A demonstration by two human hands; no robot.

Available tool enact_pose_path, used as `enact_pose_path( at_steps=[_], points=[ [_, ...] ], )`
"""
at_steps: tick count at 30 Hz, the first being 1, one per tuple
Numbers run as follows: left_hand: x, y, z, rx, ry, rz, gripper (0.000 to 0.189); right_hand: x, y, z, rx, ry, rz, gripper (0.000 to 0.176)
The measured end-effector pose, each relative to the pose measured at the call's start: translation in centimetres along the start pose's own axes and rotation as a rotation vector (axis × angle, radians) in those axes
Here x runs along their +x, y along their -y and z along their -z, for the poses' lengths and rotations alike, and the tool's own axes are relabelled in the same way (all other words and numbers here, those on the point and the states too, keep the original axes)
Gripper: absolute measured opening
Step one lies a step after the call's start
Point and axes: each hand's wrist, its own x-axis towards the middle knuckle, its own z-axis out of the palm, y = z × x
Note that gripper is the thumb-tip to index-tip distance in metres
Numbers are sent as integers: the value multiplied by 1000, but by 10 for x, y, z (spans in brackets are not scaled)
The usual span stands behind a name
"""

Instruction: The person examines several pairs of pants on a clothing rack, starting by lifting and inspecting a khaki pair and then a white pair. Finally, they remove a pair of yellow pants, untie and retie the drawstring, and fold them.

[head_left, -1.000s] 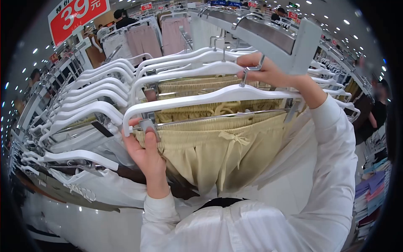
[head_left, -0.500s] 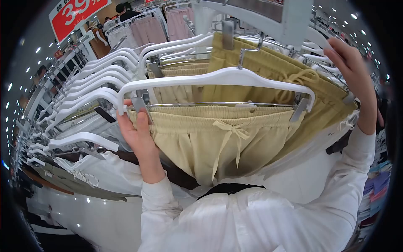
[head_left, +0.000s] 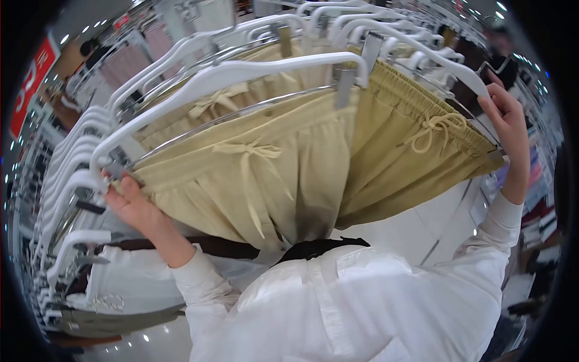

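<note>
My left hand (head_left: 137,208) is closed at the left end of a white clip hanger (head_left: 241,71), its thumb by the metal clip. Pale yellow drawstring shorts (head_left: 229,181) hang tilted from this hanger, in front of my body. My right hand (head_left: 508,117) pinches the right end of another white hanger (head_left: 416,43). From that one hang olive-yellow drawstring shorts (head_left: 398,163), partly hidden behind the pale pair. Behind both are beige shorts (head_left: 208,105) with a bow.
Several white hangers (head_left: 78,145) with garments crowd the rack at left. White shorts (head_left: 129,280) and an olive-green garment (head_left: 120,323) hang lower there. A red sale sign (head_left: 35,84) stands at far left. A person in dark clothing (head_left: 497,57) is at upper right.
The pale shorts' hanger has moved left and tilted, its left end lower. The olive shorts are more exposed, swung out at right. My view has shifted; both hands keep their hold.
</note>
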Motion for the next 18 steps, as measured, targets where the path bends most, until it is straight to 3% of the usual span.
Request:
enact_pose_path(
  at_steps=[9,16,18],
  points=[
    [6,17,-11,162,-9,-97,46,-57,2,15,-69,98,-108,24],
    [-23,26,1,480,-26,15,51,-41,23,1,57,210,160,24],
    [-66,24,-20,1204,-66,-534,61,-18,27,-11,94,329,315,24]
  ],
)
